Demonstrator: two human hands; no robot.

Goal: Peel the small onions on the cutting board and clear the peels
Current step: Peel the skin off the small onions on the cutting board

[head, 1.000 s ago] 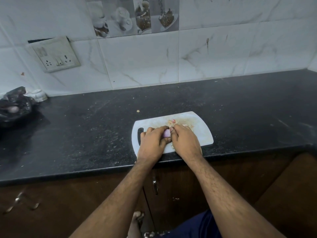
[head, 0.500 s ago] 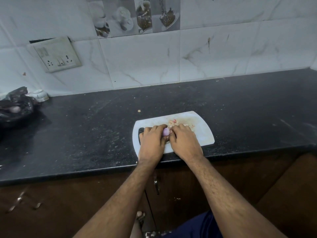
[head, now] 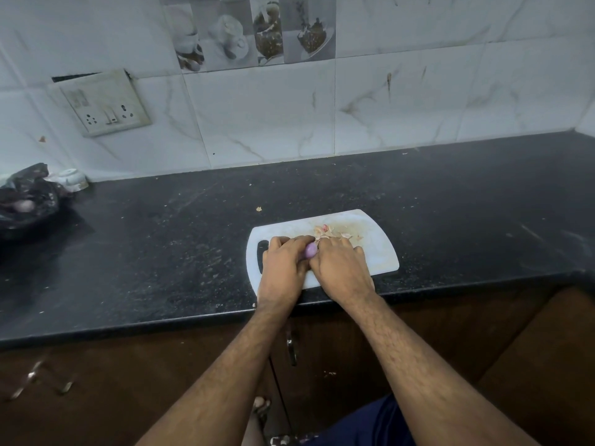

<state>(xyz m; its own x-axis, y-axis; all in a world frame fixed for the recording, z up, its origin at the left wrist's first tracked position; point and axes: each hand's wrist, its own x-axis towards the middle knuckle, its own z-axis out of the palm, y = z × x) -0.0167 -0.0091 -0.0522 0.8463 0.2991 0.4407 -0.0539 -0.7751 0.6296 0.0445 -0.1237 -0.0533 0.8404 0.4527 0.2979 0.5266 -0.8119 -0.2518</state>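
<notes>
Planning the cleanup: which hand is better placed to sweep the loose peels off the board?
Probably the right hand: it sits beside the peels on the cutting board. The left hand is nearer the handle slot, gripping the onion.

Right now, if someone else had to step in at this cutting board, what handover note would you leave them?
Left hand: closed on the small onion, steadying it over the cutting board.
Right hand: fingertips pinching at the same onion, working at its skin.
Things: the onion shows purple between the two hands; loose peels lie on the board just beyond the fingers. One scrap sits on the counter behind the board.
Done: some peeling, judging by the pile.
Left: finish this onion, then clear the peels. No other onions can be seen on the board.
</notes>
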